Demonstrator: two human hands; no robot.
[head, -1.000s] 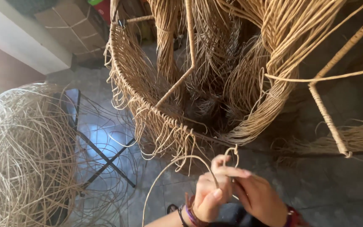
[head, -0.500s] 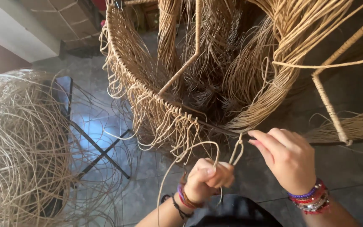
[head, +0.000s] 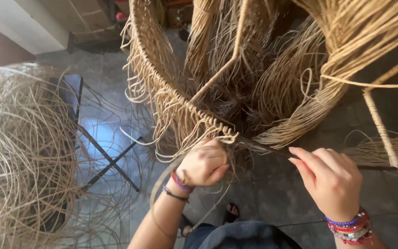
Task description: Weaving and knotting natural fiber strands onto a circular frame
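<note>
My left hand point(head: 203, 162) is closed around a thin tan wicker strand point(head: 158, 190) right under the woven rim point(head: 177, 108) of a large round frame. The strand loops down past my left wrist. That rim is wrapped in tan fibre, with loose ends hanging from it, and the wrapping stops at my left hand. My right hand point(head: 330, 177) hovers to the right, fingers extended toward the bare dark metal rim point(head: 266, 147), holding nothing that I can see. Both wrists wear beaded bracelets.
A big tangled heap of loose wicker strands point(head: 17, 157) fills the left, over a dark folding metal stand point(head: 102, 152). Bundles of fibre point(head: 300, 87) hang inside the frame. A wrapped upright rod point(head: 381, 129) stands at right. Tiled floor below, my sandalled foot point(head: 230, 212) visible.
My left hand has risen to the rim, pulling the strand up tight. My right hand has let the strand go and moved off to the right.
</note>
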